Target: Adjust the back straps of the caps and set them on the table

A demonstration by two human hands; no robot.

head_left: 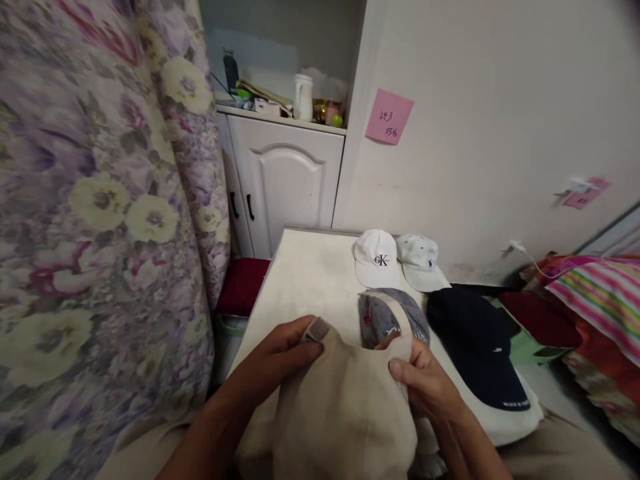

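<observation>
A beige cap (345, 407) is held up close to me, its back opening facing away at the top. My left hand (293, 343) pinches one strap end, where a grey fastener patch (318, 329) shows between thumb and finger. My right hand (425, 377) grips the cap's other back edge with thumb and fingers, and a pale loose strap (395, 310) rises from there. Just beyond, a grey cap (370, 313) lies on the table, partly hidden by the strap and my right hand. The beige cap's brim is not clearly visible.
On the cream-covered table (310, 273) are a white cap with black letters (373, 250), a pale cap (423, 257) and a navy cap (470, 340). A flowered curtain (115, 220) hangs at left. White cupboards (290, 180) stand behind; striped fabric (600, 293) lies at right.
</observation>
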